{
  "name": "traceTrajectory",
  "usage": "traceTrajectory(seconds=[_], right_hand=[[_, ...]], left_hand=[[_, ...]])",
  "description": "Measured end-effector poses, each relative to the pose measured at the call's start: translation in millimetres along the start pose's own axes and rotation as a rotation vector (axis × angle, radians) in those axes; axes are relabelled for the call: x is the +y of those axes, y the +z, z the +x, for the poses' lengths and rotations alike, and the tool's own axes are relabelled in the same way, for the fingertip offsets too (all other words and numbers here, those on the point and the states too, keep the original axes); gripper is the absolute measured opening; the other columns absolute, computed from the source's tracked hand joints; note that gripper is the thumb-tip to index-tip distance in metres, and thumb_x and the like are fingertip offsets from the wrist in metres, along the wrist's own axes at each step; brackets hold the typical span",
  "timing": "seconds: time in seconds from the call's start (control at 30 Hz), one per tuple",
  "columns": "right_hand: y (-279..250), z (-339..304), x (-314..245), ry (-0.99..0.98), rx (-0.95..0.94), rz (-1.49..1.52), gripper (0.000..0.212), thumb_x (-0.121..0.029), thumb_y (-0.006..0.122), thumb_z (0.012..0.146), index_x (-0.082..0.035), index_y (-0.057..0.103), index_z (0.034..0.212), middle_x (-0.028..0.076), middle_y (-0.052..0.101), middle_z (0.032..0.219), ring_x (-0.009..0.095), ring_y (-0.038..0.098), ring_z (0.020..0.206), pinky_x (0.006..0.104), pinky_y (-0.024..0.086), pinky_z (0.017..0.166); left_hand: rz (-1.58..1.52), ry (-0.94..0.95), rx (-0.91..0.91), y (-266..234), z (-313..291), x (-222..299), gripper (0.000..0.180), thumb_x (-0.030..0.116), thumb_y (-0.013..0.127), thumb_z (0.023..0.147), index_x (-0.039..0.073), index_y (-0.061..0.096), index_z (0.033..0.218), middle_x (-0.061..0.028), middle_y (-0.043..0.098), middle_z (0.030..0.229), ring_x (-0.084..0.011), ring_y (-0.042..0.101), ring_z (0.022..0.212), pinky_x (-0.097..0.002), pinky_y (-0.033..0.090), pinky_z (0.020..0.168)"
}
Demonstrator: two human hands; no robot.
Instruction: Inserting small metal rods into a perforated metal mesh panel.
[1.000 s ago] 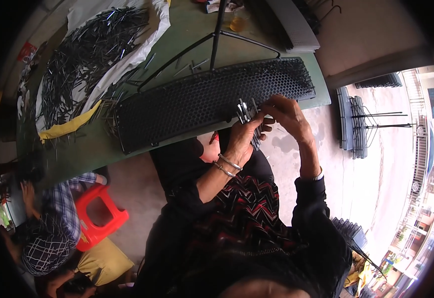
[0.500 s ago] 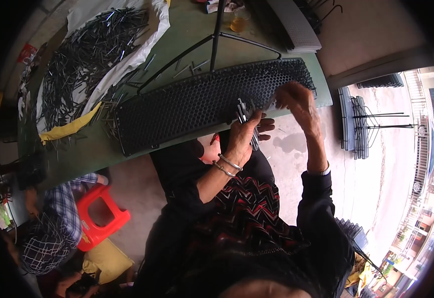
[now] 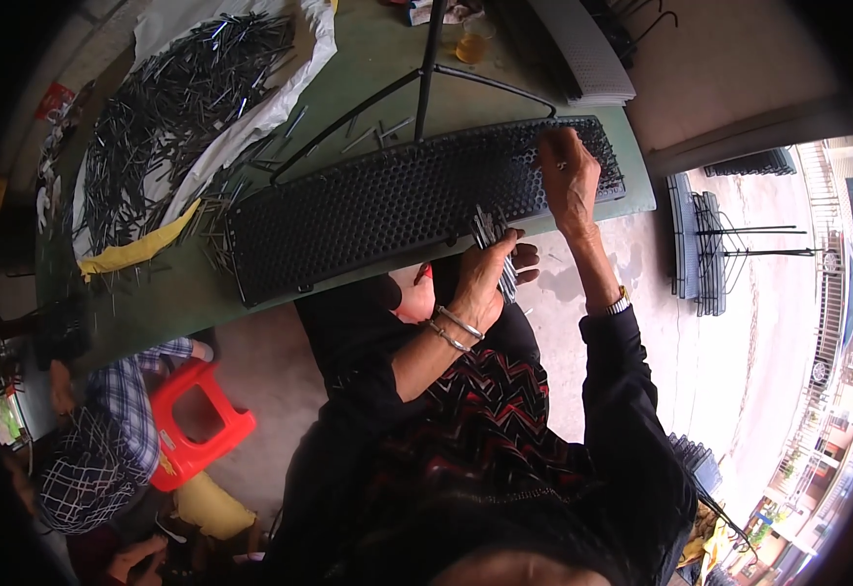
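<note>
A long black panel [image 3: 368, 210] full of round holes lies on the green table [image 3: 143, 317], with a black tubular frame [image 3: 429, 93] rising from its far side. Short dark pins stand close together in its right end. Just off its near edge, my left hand [image 3: 483, 278] is closed around a bundle of thin metal rods [image 3: 490, 232], whose tips point up toward the panel. My right hand [image 3: 570, 184] is over the right part of the panel, fingers pinched and pointing down. Whatever lies between those fingertips is hidden by the hand.
A heap of dark metal rods [image 3: 182, 117] lies on a white sack [image 3: 280, 93] at the table's far left, with loose rods around it. A cup of amber liquid [image 3: 472, 47] stands at the back. Beside a red stool [image 3: 202, 430] at left is another person [image 3: 94, 469].
My right hand has moved from beside the left hand, up and slightly left, onto the panel's right part. My left hand keeps the rods, now more fanned at the tips.
</note>
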State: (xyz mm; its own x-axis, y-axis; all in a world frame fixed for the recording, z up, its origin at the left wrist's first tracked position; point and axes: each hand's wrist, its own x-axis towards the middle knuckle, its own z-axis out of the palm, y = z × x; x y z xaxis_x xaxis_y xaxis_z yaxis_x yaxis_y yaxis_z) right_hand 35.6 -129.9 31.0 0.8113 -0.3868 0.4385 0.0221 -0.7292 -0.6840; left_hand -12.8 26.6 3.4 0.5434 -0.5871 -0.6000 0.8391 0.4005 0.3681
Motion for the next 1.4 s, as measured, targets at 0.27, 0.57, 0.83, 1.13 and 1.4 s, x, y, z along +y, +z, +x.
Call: traceTrajectory(seconds=[0.27,0.57,0.83,1.13,1.4], right_hand=[[0,3,6,-0.119,-0.112,-0.054,0.009,-0.003,0.059,0.085,-0.002,0.061,0.094,0.009,0.060,0.079,0.018,0.061,0.065,0.0285,0.049,0.060],[-10,9,-2,-0.212,-0.156,-0.213,0.013,-0.009,0.065,0.083,-0.008,0.065,0.096,0.008,0.058,0.089,0.022,0.061,0.077,0.0309,0.050,0.067],[-18,11,-1,-0.363,-0.236,-0.292,0.015,-0.016,0.064,0.081,-0.015,0.067,0.095,0.007,0.059,0.093,0.027,0.062,0.081,0.0358,0.050,0.067],[-5,1,-2,-0.159,-0.139,-0.395,0.017,-0.020,0.065,0.084,-0.013,0.070,0.100,0.007,0.060,0.095,0.023,0.063,0.076,0.0325,0.050,0.066],[-37,-23,-32,0.191,-0.659,0.076,0.019,-0.015,0.061,0.087,-0.001,0.066,0.098,0.008,0.064,0.080,0.012,0.060,0.074,0.0284,0.048,0.067]], left_hand=[[-0.024,-0.008,0.038,-3,3,-3,0.015,0.024,0.063,0.089,0.008,0.063,0.091,-0.0013,0.057,0.068,-0.0122,0.056,0.060,-0.0290,0.051,0.056],[-0.043,-0.018,-0.073,-1,0,0,0.022,0.026,0.062,0.090,0.004,0.060,0.096,0.0022,0.048,0.063,-0.0085,0.044,0.054,-0.0241,0.036,0.050],[-0.020,0.033,-0.087,-4,0,-1,0.022,0.024,0.062,0.090,0.003,0.062,0.097,-0.0008,0.053,0.066,-0.0100,0.048,0.055,-0.0250,0.039,0.050],[-0.024,0.052,-0.076,-1,-4,3,0.020,0.021,0.065,0.088,0.002,0.064,0.092,-0.0037,0.058,0.069,-0.0099,0.050,0.055,-0.0239,0.041,0.049],[0.009,0.058,-0.126,-7,-4,6,0.019,0.019,0.066,0.087,0.004,0.063,0.097,-0.0012,0.056,0.074,-0.0095,0.049,0.060,-0.0223,0.040,0.053]])
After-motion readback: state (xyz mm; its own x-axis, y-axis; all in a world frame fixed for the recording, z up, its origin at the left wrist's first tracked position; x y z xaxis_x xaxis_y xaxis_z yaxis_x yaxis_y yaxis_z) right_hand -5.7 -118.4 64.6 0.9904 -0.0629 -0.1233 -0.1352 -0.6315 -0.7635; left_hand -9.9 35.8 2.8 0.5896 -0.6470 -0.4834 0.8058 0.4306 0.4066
